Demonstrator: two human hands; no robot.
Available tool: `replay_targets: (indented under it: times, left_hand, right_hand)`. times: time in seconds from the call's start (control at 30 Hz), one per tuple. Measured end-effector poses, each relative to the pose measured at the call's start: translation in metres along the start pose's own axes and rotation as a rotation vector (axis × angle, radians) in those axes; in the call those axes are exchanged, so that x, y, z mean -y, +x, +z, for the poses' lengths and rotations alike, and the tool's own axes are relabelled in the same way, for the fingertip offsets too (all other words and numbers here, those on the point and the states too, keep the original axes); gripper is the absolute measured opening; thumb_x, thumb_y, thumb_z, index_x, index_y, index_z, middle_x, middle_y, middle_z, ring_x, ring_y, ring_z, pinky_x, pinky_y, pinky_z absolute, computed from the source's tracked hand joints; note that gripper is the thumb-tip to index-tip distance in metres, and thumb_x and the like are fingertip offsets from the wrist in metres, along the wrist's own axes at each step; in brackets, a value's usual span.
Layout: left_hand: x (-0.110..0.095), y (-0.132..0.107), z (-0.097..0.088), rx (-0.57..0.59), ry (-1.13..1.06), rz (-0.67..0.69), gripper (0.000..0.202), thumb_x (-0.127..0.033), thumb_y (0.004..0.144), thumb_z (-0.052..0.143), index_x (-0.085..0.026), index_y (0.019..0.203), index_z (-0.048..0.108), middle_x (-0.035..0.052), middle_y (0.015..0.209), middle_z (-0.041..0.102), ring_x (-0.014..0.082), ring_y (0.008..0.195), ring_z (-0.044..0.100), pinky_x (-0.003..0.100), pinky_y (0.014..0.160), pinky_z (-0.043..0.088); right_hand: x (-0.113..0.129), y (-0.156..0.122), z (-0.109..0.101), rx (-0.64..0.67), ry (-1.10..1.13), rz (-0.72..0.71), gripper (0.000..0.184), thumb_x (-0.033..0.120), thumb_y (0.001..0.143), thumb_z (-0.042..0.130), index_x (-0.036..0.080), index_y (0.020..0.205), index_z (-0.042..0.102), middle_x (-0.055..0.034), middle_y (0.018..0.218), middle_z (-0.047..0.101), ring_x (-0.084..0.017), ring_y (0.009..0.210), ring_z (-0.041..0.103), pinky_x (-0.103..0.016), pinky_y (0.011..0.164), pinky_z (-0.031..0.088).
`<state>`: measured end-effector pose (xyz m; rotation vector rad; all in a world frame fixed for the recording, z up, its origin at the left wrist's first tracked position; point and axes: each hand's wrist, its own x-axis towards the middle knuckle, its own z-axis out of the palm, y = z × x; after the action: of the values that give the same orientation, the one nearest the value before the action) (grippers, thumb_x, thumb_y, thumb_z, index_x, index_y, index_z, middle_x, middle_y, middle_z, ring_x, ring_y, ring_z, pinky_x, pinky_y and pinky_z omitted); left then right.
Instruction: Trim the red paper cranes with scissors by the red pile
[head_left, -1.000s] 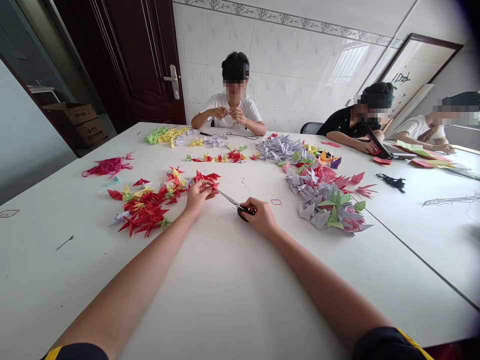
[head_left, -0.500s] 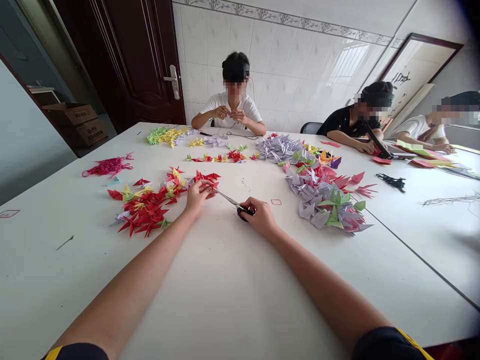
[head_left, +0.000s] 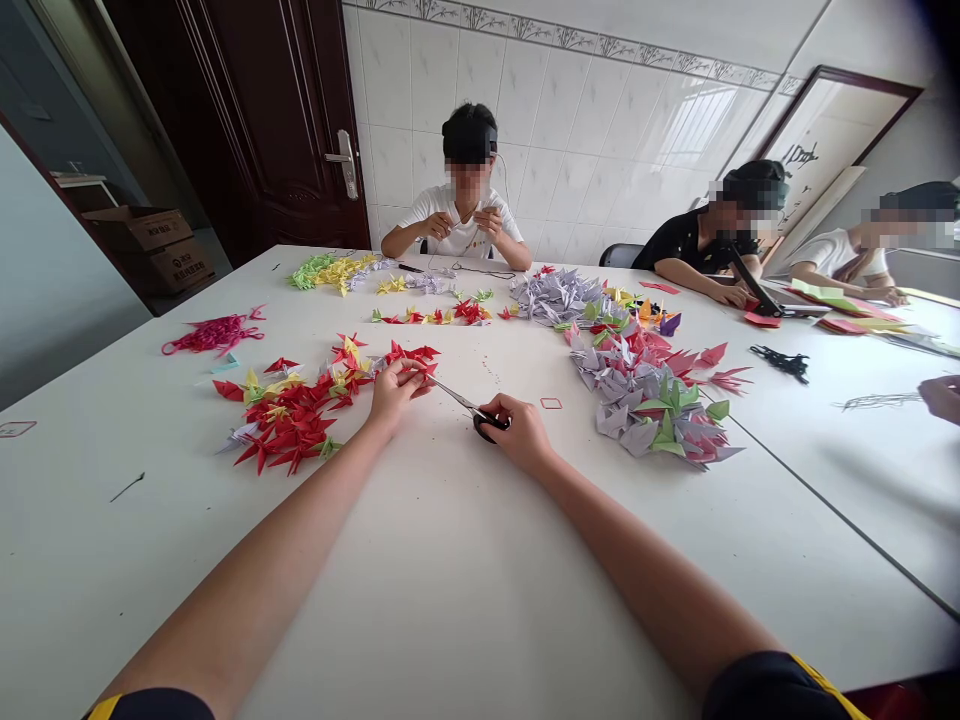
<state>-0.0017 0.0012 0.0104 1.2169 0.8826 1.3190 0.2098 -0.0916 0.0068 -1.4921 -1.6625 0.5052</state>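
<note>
In the head view my right hand (head_left: 516,428) is closed round the black handles of a pair of scissors (head_left: 454,396). The blades point left and their tips reach my left hand (head_left: 395,388). My left hand is closed in a pinch on a red folded paper crane (head_left: 420,356) at the right end of a heap of red, yellow and green cranes (head_left: 292,420). Fine detail between the left fingertips and the blade tips is too small to make out.
A pile of grey, pink and green cranes (head_left: 660,400) lies to the right. Pink string (head_left: 217,333) lies left, black ties (head_left: 781,362) right. Across the table (head_left: 420,580) sits a person (head_left: 465,215); two others work at the right, near a paper cutter (head_left: 757,290).
Another person's hand has come into view at the right edge, by the thin wires. The person opposite has moved their hands apart. My own hands and the scissors have hardly moved.
</note>
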Motion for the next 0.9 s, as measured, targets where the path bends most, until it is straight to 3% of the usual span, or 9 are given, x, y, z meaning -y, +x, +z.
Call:
replay_targets:
  times: [0.9]
  left_hand:
    - [0.0031,0.0016,-0.0007,0.006,0.012,0.026,0.030,-0.035,0.069,0.076,-0.017,0.087,0.060,0.0043,0.078,0.070,0.0193,0.078,0.071,0.040,0.084,0.058]
  right_hand:
    - [0.0029,0.0003,0.0001,0.023,0.047,0.044,0.017,0.029,0.066,0.065,0.022,0.080,0.069,0.0021,0.065,0.059,-0.014,0.061,0.048,-0.026,0.059,0.037]
